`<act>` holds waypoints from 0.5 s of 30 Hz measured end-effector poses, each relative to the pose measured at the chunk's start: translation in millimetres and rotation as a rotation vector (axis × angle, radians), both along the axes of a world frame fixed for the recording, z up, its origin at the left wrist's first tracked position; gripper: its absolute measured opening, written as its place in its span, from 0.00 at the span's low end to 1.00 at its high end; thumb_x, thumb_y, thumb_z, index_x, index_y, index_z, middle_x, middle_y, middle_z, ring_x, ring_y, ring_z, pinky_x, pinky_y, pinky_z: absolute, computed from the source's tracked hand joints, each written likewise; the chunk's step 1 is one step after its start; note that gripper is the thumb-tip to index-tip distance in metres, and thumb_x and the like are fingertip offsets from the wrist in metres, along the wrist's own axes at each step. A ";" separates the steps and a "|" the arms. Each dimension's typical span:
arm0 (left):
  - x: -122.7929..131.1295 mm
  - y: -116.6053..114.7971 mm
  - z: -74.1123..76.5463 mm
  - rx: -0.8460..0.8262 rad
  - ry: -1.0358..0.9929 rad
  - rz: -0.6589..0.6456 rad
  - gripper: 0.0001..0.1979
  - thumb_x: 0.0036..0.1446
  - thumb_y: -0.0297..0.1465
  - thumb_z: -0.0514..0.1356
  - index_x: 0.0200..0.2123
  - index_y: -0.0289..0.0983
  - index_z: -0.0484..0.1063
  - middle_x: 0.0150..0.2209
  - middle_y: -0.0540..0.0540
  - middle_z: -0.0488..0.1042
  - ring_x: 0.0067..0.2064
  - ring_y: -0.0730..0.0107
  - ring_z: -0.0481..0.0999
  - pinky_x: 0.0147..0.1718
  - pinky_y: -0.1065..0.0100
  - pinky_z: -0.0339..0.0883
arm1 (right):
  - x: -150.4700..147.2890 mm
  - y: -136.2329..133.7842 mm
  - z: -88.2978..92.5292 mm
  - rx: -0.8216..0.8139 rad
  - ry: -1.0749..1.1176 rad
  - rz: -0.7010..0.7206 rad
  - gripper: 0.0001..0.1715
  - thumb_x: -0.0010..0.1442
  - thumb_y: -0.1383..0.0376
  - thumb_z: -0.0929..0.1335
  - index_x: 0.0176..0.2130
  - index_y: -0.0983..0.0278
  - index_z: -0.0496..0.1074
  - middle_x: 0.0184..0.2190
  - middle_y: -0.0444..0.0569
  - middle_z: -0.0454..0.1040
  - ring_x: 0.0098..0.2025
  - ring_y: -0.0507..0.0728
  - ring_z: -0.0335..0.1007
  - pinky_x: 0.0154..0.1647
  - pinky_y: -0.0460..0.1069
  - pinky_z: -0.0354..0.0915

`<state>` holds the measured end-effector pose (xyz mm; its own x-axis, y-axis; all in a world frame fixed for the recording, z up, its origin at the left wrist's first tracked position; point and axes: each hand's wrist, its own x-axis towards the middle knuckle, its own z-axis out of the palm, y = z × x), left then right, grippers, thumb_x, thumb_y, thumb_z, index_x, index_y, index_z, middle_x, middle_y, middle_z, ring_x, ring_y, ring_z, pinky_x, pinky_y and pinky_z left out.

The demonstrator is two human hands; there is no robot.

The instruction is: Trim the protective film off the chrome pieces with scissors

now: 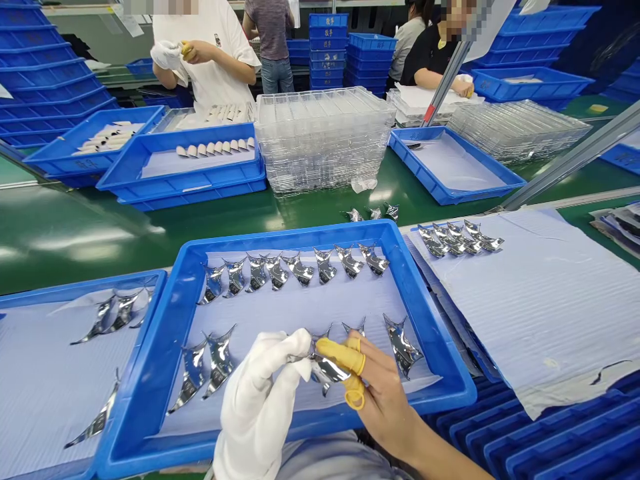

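My left hand (265, 397), in a white glove, pinches one end of a shiny chrome-like curved piece (331, 369) between thumb and fingers. At the piece's other end is my right hand (373, 380), with yellow finger cots on its fingertips, also gripping it. Both hands are above the front part of a blue tray (427, 320) lined with white paper. A row of similar mirror-bright pieces (277, 272) lies along the tray's far side. More lie nearer me, two at left (219, 360) and one at right (403, 343); others are partly hidden behind my hands.
Left stands another blue tray (160, 283) with chrome pieces. On the right, several pieces (460, 239) rest on a paper-covered stack (540, 287). Across the green table (220, 217) are clear plastic trays (325, 143) and blue trays. Co-workers (200, 60) are beyond; a metal post (453, 67) slants at right.
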<state>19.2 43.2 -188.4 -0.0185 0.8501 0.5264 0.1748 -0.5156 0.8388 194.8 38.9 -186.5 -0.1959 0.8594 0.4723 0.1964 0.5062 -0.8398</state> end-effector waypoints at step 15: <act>-8.5 6.1 13.9 0.200 0.242 -0.021 0.27 0.58 0.15 0.61 0.59 0.40 0.72 0.39 0.46 0.82 0.44 0.63 0.77 0.45 0.58 0.72 | -1.7 1.8 -4.9 -0.040 0.045 0.057 0.21 0.70 0.71 0.60 0.54 0.57 0.77 0.28 0.46 0.69 0.30 0.56 0.59 0.32 0.50 0.58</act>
<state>10.7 49.3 -174.5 0.1448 0.7278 0.6703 0.3445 -0.6721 0.6554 193.1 40.7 -191.4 -0.2241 0.8660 0.4471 0.1295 0.4811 -0.8670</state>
